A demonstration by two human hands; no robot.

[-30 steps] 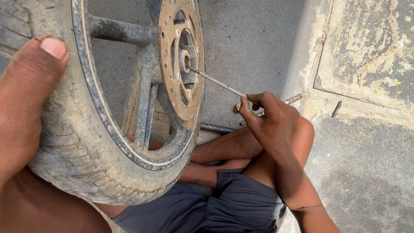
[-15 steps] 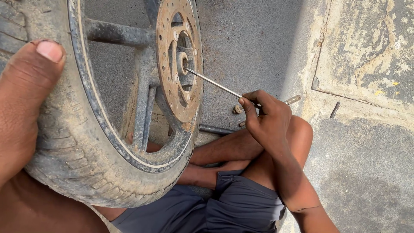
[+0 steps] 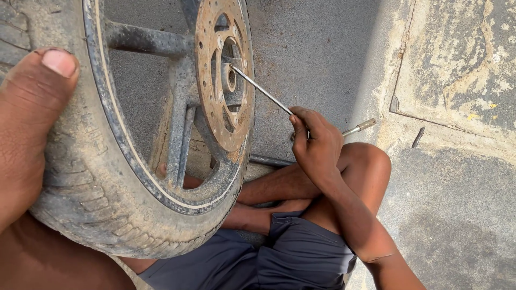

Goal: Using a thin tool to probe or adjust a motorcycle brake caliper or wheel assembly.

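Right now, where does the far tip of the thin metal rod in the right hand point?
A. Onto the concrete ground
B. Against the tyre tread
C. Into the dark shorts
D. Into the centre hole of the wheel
D: the right hand holds the rod, and its tip reaches the centre hole of the wheel, inside the rusty brake disc.

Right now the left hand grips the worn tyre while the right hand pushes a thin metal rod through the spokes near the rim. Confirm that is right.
One detail is wrong. The head view shows the right hand holding the thin metal rod with its tip at the hub hole in the centre of the rusty perforated brake disc, not near the rim. The left hand does grip the worn tyre.
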